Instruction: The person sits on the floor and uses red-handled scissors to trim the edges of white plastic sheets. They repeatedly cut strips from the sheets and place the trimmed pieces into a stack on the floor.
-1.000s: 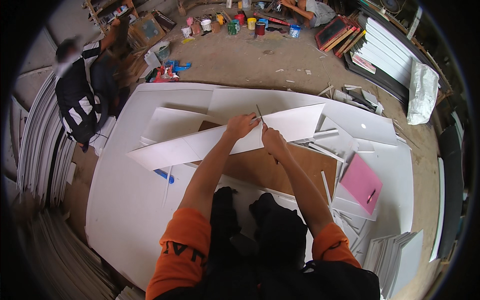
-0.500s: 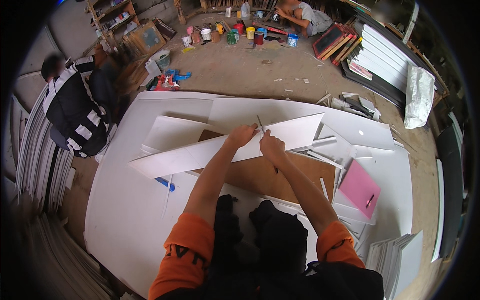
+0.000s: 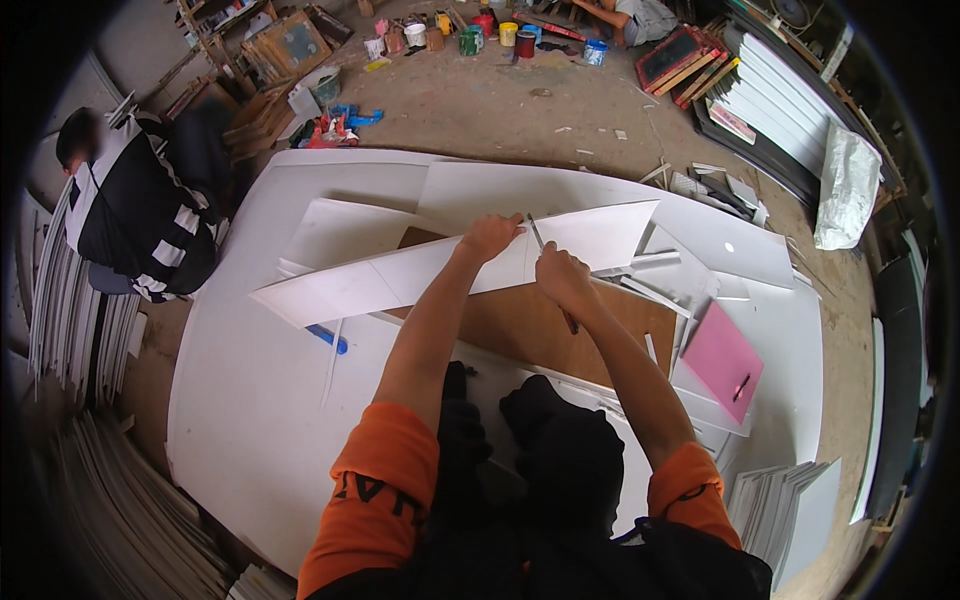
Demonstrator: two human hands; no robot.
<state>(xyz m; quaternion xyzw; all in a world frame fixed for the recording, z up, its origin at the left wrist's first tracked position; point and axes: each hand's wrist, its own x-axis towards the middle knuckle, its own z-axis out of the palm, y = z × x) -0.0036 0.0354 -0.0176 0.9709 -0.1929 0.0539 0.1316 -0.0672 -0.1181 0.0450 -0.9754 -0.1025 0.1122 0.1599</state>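
A long white board [image 3: 350, 283] lies slanted across the brown panel [image 3: 610, 330] in front of me. My left hand [image 3: 493, 238] grips the board's far edge, fingers closed on it. Closed around a thin-bladed knife [image 3: 537, 232] with a reddish-brown handle is my right hand [image 3: 566, 277], just right of the left. The blade slants over the board near its far edge, close to my left fingertips; its exact contact is hard to make out. Faint lines cross the board, one beside the blade.
A blue cutter [image 3: 328, 340] lies by the board's left end. White offcuts [image 3: 655, 262] and a pink sheet [image 3: 722, 360] with a dark pen-like item lie right. One person [image 3: 140, 210] crouches left, another [image 3: 625, 18] far off near paint buckets [image 3: 525, 42]. Stacked sheets [image 3: 785, 520] stand near right.
The whole view has shifted, so the board sits higher in the picture. My right hand has drawn the knife slightly toward me and right, away from my left hand, which keeps its hold.
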